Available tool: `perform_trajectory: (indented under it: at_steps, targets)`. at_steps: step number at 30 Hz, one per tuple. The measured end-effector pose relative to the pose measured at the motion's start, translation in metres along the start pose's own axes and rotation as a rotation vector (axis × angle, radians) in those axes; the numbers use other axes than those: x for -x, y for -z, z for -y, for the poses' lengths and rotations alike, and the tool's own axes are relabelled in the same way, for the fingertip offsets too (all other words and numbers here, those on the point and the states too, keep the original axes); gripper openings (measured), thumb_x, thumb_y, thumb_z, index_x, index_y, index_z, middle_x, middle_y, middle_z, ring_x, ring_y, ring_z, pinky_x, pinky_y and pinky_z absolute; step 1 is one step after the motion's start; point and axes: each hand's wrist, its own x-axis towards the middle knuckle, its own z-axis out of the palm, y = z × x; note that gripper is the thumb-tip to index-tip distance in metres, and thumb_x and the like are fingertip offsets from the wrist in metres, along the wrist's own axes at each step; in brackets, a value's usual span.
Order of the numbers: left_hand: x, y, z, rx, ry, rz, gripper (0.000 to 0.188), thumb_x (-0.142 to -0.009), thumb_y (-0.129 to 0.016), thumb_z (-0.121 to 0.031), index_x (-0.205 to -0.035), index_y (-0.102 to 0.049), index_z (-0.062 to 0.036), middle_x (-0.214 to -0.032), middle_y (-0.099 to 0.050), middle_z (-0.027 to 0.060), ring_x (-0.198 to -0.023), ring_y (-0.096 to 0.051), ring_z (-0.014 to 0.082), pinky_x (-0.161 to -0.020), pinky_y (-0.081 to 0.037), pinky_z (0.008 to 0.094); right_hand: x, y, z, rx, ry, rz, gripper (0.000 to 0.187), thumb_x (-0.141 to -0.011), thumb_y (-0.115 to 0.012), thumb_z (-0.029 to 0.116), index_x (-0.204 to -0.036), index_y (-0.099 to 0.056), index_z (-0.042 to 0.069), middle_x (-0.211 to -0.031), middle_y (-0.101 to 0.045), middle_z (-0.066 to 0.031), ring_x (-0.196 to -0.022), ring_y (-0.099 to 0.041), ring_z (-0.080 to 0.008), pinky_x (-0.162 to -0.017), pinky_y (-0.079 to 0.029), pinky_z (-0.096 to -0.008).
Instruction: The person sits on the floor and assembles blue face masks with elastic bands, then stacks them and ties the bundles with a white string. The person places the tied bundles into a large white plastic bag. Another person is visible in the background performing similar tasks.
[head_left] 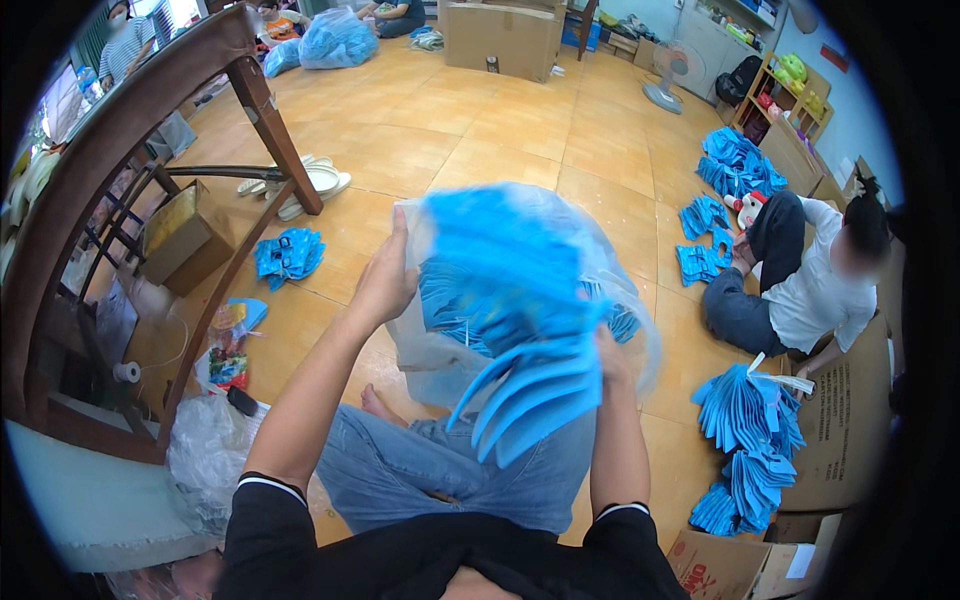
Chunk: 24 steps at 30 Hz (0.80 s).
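A clear plastic bag (pixel 405 335) stands on the floor in front of my crossed legs, its mouth spread wide. Inside it lie several bundles of flat blue pieces (pixel 450 305), fanned like pages. Over the mouth is another large bundle of blue pieces (pixel 535 375), its upper part smeared by motion. My right hand (pixel 612 358) is closed on the right side of this bundle; its fingers are partly hidden. My left hand (pixel 388 280) grips the bag's left rim, with the fingertips partly behind the plastic. What the blue pieces are made of I cannot tell.
To the right, a person (pixel 800 265) sits on the floor among blue bundles (pixel 745 415) and cardboard boxes (pixel 845 430). At the left are a wooden frame (pixel 130 110), a small blue bundle (pixel 289 256) and crumpled plastic (pixel 208 450). A fan (pixel 675 70) stands farther off.
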Motion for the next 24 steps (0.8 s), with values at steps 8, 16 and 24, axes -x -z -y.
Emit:
perform_trajectory:
  at_steps: [8, 16, 24]
  targets:
    - [0.026, 0.028, -0.017, 0.071, 0.071, 0.025, 0.091, -0.082, -0.048, 0.003, -0.152, 0.009, -0.009, -0.124, -0.052, 0.0362, -0.116, -0.053, 0.0456, -0.099, -0.042, 0.0413, -0.11, 0.009, -0.039, 0.144, -0.292, 0.169, 0.07, -0.08, -0.074, 0.017, -0.139, -0.039, 0.001, -0.124, -0.06, -0.0104, -0.109, -0.059, -0.0225, -0.096, -0.046, -0.0357]
    - [0.035, 0.019, -0.057, 0.106, -0.048, -0.002, 0.084, -0.088, -0.042, 0.005, -0.154, 0.005, -0.015, -0.143, -0.04, 0.0291, -0.122, -0.053, 0.0366, -0.094, -0.044, 0.0326, -0.133, -0.078, -0.063, 1.096, 0.146, -0.183, 0.077, -0.08, -0.072, 0.036, -0.143, -0.036, 0.01, -0.123, -0.055, -0.0283, -0.107, -0.059, -0.0418, -0.089, -0.048, -0.0445]
    - [0.057, 0.04, -0.023, 0.227, -0.025, -0.115, 0.059, -0.093, -0.047, 0.003, -0.148, -0.033, -0.0118, -0.148, -0.038, 0.0151, -0.113, -0.056, 0.0172, -0.086, -0.048, 0.0248, -0.179, -0.094, -0.095, 1.355, 0.221, -0.118, 0.067, -0.085, -0.066, 0.038, -0.142, -0.041, 0.013, -0.138, -0.04, -0.03, -0.122, -0.047, -0.0451, -0.097, -0.045, -0.0457]
